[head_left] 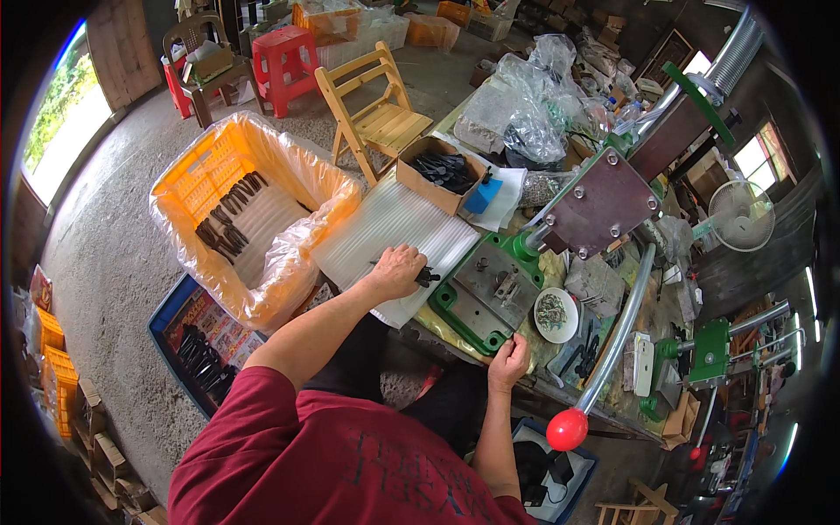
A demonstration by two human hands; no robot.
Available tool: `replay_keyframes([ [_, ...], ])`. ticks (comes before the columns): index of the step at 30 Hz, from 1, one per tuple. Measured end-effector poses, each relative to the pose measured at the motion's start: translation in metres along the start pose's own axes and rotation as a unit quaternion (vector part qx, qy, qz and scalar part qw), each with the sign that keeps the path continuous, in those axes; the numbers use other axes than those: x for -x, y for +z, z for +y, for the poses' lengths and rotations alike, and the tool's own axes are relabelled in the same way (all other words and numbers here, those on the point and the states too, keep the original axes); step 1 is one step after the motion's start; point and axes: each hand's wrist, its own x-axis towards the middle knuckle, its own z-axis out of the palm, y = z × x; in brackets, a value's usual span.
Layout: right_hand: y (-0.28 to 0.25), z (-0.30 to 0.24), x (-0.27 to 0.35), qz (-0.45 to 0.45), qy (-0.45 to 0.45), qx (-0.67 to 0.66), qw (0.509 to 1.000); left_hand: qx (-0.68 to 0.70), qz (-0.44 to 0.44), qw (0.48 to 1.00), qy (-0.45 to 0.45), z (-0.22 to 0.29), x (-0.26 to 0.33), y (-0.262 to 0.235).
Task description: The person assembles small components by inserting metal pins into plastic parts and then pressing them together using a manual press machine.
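Note:
My left hand [398, 273] is closed around small black elongated parts [427, 276], whose ends stick out past the fingers. It hovers over a white foam sheet [350, 241] between the lined crate and the press. My right hand [509, 363] is pinched at the near right corner of the green press base [446, 297]; what its fingertips hold, if anything, is too small to make out. A steel plate with a small fixture [503, 284] lies on that base. Beside it a white bowl [556, 315] contains small metal pieces.
A plastic-lined orange crate [232, 149] with rows of black parts stands left. Behind the foam is a cardboard box [437, 175] of black parts. The press lever's red ball [567, 429] projects near my right forearm. A blue tray [179, 306] lies below the crate; a wooden chair [376, 114] stands beyond.

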Motion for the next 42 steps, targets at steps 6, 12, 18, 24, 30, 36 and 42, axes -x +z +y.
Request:
replay_keyframes([
  [6,-0.001,-0.001,0.0,-0.001,0.002,-0.003,1.0,-0.002,-0.015,1.0,-0.007,-0.002,-0.001,0.001],
  [12,0.0,0.0,0.0,0.0,-0.001,0.003,1.0,0.048,0.022,0.999,0.003,-0.003,0.007,-0.007],
  [18,-0.001,-0.002,0.0,0.001,-0.003,0.002,1.0,0.115,0.082,0.99,-0.027,-0.009,0.012,-0.018],
  [24,-0.001,0.001,0.001,0.002,-0.001,0.009,1.0,0.206,0.18,0.96,-0.064,-0.01,0.008,-0.033],
  [30,0.0,0.001,0.0,0.001,-0.007,0.014,1.0,0.414,0.293,0.846,-0.166,-0.019,-0.011,-0.023],
  [36,0.0,0.0,0.0,-0.006,-0.01,0.008,1.0,0.55,0.357,0.743,-0.131,-0.02,-0.022,-0.013],
  [42,-0.001,-0.001,0.0,0.004,-0.017,0.005,1.0,0.472,0.348,0.789,-0.183,-0.026,-0.011,0.023],
])
